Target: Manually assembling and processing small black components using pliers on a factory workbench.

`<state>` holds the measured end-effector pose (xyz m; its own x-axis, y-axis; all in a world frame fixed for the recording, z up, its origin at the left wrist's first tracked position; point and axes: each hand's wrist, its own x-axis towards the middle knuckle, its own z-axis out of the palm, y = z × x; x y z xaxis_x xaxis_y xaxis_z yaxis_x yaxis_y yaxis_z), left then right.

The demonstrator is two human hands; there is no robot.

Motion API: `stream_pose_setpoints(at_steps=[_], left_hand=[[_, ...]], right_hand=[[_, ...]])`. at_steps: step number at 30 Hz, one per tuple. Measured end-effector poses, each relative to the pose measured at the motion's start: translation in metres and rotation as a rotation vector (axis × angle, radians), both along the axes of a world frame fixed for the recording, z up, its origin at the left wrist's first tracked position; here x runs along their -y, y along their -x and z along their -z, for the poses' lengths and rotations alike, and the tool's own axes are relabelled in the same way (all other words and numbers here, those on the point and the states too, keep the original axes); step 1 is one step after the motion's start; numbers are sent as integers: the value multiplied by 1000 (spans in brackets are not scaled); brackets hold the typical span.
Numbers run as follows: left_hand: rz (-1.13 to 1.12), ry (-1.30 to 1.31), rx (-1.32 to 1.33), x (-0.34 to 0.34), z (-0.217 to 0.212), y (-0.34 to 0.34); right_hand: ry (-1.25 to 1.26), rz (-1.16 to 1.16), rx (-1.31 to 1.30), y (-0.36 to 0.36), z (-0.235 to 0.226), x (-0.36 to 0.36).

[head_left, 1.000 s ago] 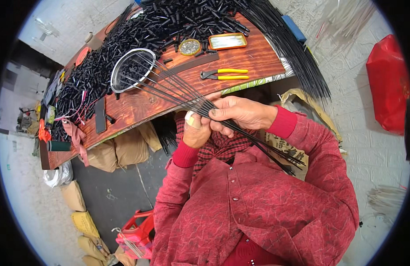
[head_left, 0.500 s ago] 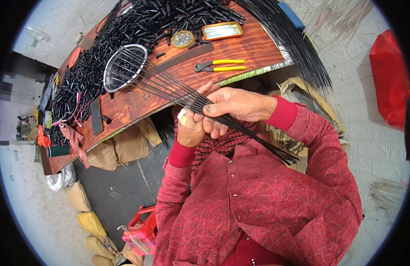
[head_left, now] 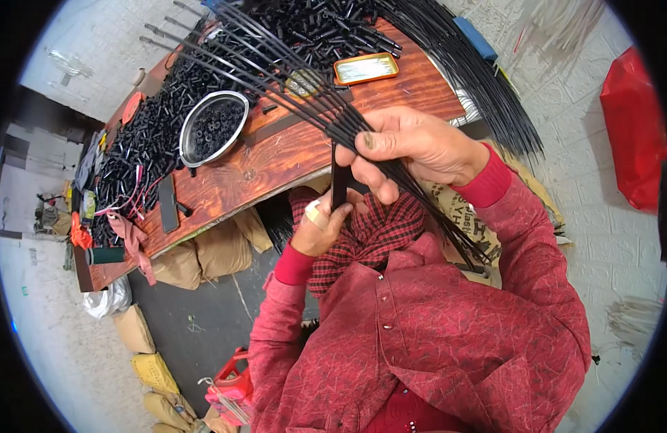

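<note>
Head view: your bundle of thin black rods [head_left: 304, 108] fans out above the near edge of the bench [head_left: 276, 166], clamped in your right hand [head_left: 413, 148]. Your left hand [head_left: 323, 227] is closed on a short black tube [head_left: 338, 180], held upright just below that grip. A steel bowl [head_left: 212, 127] of black pieces stands mid-bench; an orange-rimmed tin [head_left: 366, 68] lies near the far edge.

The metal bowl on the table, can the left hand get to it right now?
Probably not straight away: the left hand grips a black strip, though nothing blocks the way to the metal bowl.
</note>
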<state>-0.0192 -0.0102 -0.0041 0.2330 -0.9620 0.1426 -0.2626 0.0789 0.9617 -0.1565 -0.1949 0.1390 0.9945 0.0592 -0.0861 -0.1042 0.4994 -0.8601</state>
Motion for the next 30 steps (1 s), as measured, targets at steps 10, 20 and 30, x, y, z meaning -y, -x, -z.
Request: stream_pose_setpoints(at_steps=[10,20,30], left_hand=[[-205,409,743,126,26,-208],[-113,281,694,115,65,-205],[-35,181,816,115,52,-221]], right_hand=[[390,223,178,-64,50,-23],[330,285,174,-65,139,-44],[474,213,262,-61,162,-39]])
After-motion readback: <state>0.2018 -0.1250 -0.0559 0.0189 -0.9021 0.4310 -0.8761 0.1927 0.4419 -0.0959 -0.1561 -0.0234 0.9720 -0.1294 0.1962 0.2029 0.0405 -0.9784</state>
